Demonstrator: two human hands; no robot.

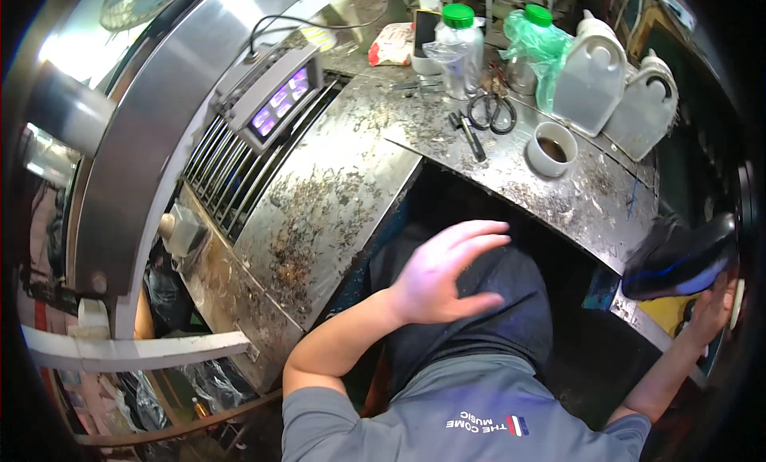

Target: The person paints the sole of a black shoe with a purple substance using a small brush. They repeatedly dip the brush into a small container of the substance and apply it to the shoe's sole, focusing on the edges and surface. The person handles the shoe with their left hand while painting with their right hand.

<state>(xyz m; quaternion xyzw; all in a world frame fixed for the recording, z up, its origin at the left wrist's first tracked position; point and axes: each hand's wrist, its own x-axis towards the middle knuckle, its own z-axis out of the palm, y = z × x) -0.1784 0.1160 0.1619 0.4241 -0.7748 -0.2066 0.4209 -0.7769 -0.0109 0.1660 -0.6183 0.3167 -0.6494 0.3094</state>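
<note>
Black shoe [674,262] sits at 3 o'clock in the head view, near the rim, its glossy end pointing toward 2 o'clock and catching a blue sheen. The right hand [708,309] is just below it, fingers up against its lower edge; I cannot tell whether they close around it. The left hand [437,274], near the centre, holds nothing: fingers stretched out, thumb well apart, above dark cloth [511,322]. The two hands are well apart.

At 5 o'clock, a grey shirt [431,398] carries small white lettering [483,424], upside down in this view, beside a mark [519,425] with red, white and blue stripes.

On the stained metal table [359,155], a white cup [536,155] with dark contents stands at 2 o'clock, near black-handled scissors [503,119]. Beyond the scissors are two green-lidded jars [463,67], the one farther right draped in green plastic [550,51]. Two whitish jugs [590,83] also stand toward 2 o'clock. At 12 o'clock lies a packet [391,45] with red and white printing, too small to read.
</note>
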